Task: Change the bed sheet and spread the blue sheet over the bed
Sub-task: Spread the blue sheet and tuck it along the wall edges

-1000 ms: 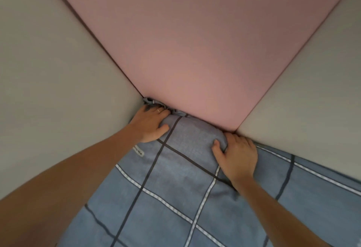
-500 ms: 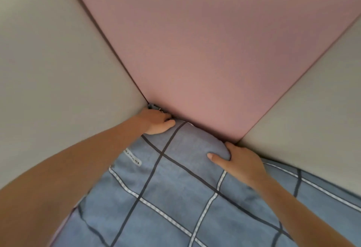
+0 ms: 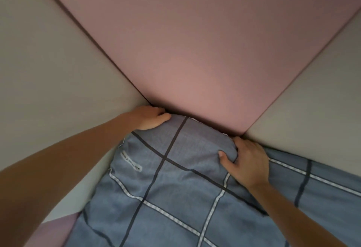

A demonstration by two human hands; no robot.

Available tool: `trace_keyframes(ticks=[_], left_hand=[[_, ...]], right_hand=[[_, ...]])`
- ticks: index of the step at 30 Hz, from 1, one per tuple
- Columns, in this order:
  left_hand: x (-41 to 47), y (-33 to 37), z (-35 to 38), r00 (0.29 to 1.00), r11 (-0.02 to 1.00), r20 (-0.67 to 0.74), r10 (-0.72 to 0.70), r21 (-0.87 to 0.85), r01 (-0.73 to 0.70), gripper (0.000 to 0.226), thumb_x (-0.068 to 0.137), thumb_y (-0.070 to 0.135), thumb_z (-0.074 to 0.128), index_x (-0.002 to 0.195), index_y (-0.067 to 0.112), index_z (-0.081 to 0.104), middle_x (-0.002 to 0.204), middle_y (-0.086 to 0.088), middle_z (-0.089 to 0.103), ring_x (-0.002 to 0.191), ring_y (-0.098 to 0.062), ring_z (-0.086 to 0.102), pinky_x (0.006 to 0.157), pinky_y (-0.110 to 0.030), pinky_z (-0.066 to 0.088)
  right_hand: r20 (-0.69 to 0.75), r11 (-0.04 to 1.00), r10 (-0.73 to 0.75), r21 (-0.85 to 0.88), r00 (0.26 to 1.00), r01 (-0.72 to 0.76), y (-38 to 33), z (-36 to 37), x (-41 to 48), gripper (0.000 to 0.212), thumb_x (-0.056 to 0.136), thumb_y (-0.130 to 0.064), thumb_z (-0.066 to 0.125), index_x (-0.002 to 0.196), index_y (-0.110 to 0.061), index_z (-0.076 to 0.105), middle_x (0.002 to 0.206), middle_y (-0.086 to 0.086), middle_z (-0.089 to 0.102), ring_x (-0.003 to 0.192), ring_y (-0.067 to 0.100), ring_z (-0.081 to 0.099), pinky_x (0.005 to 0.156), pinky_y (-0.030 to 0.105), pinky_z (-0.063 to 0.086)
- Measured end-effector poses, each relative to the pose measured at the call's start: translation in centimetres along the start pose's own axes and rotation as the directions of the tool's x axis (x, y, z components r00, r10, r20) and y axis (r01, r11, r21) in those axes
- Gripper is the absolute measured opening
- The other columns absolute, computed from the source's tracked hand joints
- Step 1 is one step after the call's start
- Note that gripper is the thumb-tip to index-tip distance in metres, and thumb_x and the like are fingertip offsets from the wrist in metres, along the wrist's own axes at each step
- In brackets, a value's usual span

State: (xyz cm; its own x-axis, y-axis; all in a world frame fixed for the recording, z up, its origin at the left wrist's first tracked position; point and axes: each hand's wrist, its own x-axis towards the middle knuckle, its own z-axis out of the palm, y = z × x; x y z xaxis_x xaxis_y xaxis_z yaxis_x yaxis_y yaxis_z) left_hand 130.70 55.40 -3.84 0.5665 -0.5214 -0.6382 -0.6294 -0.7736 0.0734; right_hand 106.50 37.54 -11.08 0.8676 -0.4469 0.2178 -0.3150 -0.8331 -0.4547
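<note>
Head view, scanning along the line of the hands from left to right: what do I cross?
Grey wall panel → left hand → bulged corner of the blue sheet → right hand → flat stretch of the sheet with checked lines.

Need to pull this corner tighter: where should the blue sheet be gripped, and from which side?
Judging by its pose, grip the blue sheet at the bunched fold by the right hand, coming from the near side; there the fabric is loose. The left hand edge is pressed into the gap by the pink panel.
</note>
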Motion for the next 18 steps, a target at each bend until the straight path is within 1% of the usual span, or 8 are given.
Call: trace_keyframes(ticks=[2, 4, 7, 9, 11, 13, 15, 18], left_hand=[[0.7, -0.2, 0.3, 0.999, 1.0, -0.026, -0.019, 0.006, 0.019, 0.052, 0.098, 0.053, 0.026, 0.115, 0.017, 0.059, 0.124, -0.009, 0.06, 0.113, -0.027, 0.054, 0.092, -0.032, 0.041], [1.2, -0.3, 1.4, 0.986, 0.996, -0.159, -0.053, 0.068, 0.065, 0.057, 0.096, 0.057, 0.026, 0.111, 0.015, 0.062, 0.115, -0.013, 0.064, 0.108, -0.03, 0.058, 0.087, -0.031, 0.044], [1.3, 0.6, 3.2, 0.918, 0.98, -0.37, -0.142, 0.078, 0.183, 0.077, 0.087, 0.063, 0.015, 0.102, 0.007, 0.067, 0.108, -0.02, 0.064, 0.103, -0.034, 0.058, 0.081, -0.034, 0.046], [1.1, 1.7, 3.5, 0.858, 0.955, -0.436, -0.272, -0.012, 0.296, 0.068, 0.094, 0.053, 0.024, 0.114, 0.0, 0.061, 0.123, -0.025, 0.054, 0.113, -0.037, 0.049, 0.088, -0.04, 0.044], [-0.1, 4.0, 3.8, 0.785, 0.91, -0.467, -0.408, -0.135, 0.393, 0.055, 0.098, 0.04, 0.038, 0.132, -0.003, 0.044, 0.142, -0.025, 0.034, 0.126, -0.038, 0.036, 0.1, -0.048, 0.036], [-2.6, 6.7, 4.0, 0.742, 0.893, -0.499, -0.448, -0.279, 0.352, 0.057, 0.097, 0.04, 0.042, 0.141, 0.005, 0.033, 0.15, -0.02, 0.021, 0.136, -0.037, 0.023, 0.107, -0.061, 0.022], [-5.6, 10.2, 5.2, 0.801, 0.901, -0.474, -0.367, -0.395, 0.179, 0.054, 0.096, 0.046, 0.041, 0.144, 0.024, 0.031, 0.156, -0.011, 0.008, 0.144, -0.033, 0.004, 0.106, -0.07, 0.01], [-9.7, 13.0, 7.9, 0.911, 0.943, -0.339, -0.237, -0.307, 0.131, 0.067, 0.088, 0.063, 0.04, 0.148, 0.043, 0.017, 0.158, 0.002, -0.011, 0.144, -0.032, -0.017, 0.103, -0.074, 0.006]], right_hand=[[-0.004, 1.0, -0.015, -0.008, 1.0, 0.015, 0.4, 0.2, 0.1, 0.044, 0.074, -0.055, 0.048, 0.069, -0.012, 0.057, 0.056, 0.004, 0.055, 0.052, 0.028, 0.055, 0.052, 0.029, 0.041], [0.007, 1.0, -0.024, -0.003, 1.0, 0.024, 0.6, 0.6, 0.3, 0.044, 0.074, -0.055, 0.048, 0.076, -0.012, 0.06, 0.06, 0.004, 0.058, 0.055, 0.028, 0.058, 0.054, 0.03, 0.042], [-0.003, 0.999, -0.027, 0.018, 1.0, 0.027, 0.8, 1.0, 0.2, 0.05, 0.075, -0.052, 0.051, 0.099, -0.01, 0.062, 0.075, 0.006, 0.066, 0.066, 0.026, 0.063, 0.06, 0.028, 0.047], [-0.01, 0.998, -0.048, 0.037, 0.999, 0.049, 0.6, 1.0, 0.3, 0.048, 0.076, -0.049, 0.051, 0.106, -0.011, 0.056, 0.079, 0.008, 0.066, 0.067, 0.027, 0.064, 0.059, 0.027, 0.048], [0.036, 0.997, -0.059, 0.054, 0.998, 0.057, 0.7, 0.2, 0.3, 0.046, 0.078, -0.047, 0.051, 0.109, -0.014, 0.05, 0.079, 0.008, 0.065, 0.067, 0.028, 0.063, 0.058, 0.029, 0.048], [0.126, 0.997, -0.054, 0.068, 0.991, 0.046, 0.0, -0.6, 0.7, 0.047, 0.079, -0.048, 0.05, 0.112, -0.014, 0.05, 0.083, 0.009, 0.066, 0.07, 0.029, 0.064, 0.06, 0.03, 0.049], [0.215, 0.998, -0.062, 0.034, 0.975, 0.056, -0.1, -2.3, 0.2, 0.053, 0.082, -0.05, 0.047, 0.118, -0.012, 0.052, 0.099, 0.01, 0.065, 0.086, 0.029, 0.063, 0.072, 0.033, 0.049], [0.177, 0.986, -0.129, -0.079, 0.976, 0.144, 0.3, -6.3, -2.5, 0.046, 0.085, -0.038, 0.047, 0.121, -0.01, 0.055, 0.121, 0.01, 0.058, 0.109, 0.027, 0.052, 0.095, 0.039, 0.04]])
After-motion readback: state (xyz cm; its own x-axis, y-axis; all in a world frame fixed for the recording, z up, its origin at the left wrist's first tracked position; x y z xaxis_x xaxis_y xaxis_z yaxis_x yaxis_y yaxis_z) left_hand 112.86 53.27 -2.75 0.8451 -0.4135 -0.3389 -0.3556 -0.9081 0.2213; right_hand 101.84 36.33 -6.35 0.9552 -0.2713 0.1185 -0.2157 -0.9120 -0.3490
